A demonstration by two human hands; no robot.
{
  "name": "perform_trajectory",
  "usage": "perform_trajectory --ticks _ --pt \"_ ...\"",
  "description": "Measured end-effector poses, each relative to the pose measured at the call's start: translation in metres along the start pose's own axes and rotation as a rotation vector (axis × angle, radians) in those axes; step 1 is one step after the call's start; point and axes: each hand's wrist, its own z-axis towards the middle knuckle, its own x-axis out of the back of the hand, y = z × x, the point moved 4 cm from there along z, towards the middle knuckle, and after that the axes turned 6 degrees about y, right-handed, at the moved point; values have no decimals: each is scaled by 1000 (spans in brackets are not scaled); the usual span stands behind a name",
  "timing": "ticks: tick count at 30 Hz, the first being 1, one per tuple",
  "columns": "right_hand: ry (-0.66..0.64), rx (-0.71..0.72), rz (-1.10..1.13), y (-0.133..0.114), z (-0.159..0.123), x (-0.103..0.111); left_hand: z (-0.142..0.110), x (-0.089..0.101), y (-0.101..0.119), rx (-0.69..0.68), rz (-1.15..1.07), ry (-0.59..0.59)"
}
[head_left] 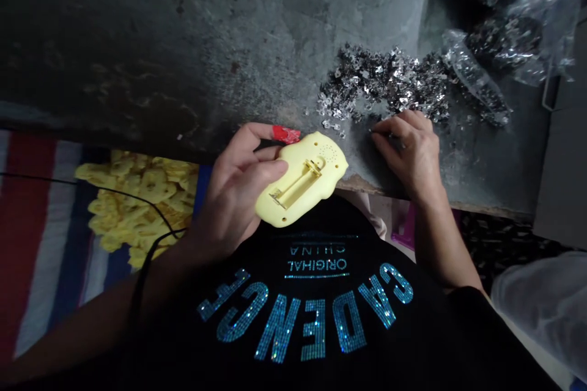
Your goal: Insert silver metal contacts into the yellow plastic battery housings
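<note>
My left hand (238,192): gripping 1 yellow battery-compartment shell (300,182) | my right hand (410,149): fingertips together, contents unclear | around: metal-clip pile (389,79), clear bag (479,82), yellow-part heap (147,195)

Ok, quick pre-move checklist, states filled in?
1. Left grip on the yellow case: ok, thumb on top.
2. Battery slot facing up, uncovered: ok, no battery inside.
3. Metal pieces near the right grip: ok, heaped on the table just beyond it.
4. Right grip holding a piece: cannot tell, fingertips too small to read.
5. Left forearm clear of the black cable: not ok, cable crosses it in view.
</note>
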Motion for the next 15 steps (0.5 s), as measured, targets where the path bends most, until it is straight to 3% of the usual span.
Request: perform_trajectory --ticks 4,8,15 --pt "-16 57 302 -34 -10 25 0 -9 1 -2 18 -56" --pt "-100 68 505 -60 -20 34 -4 -17 2 -33 67 -118" --pt "-137 116 542 -74 -18 42 -16 -25 3 -69 44 -197"
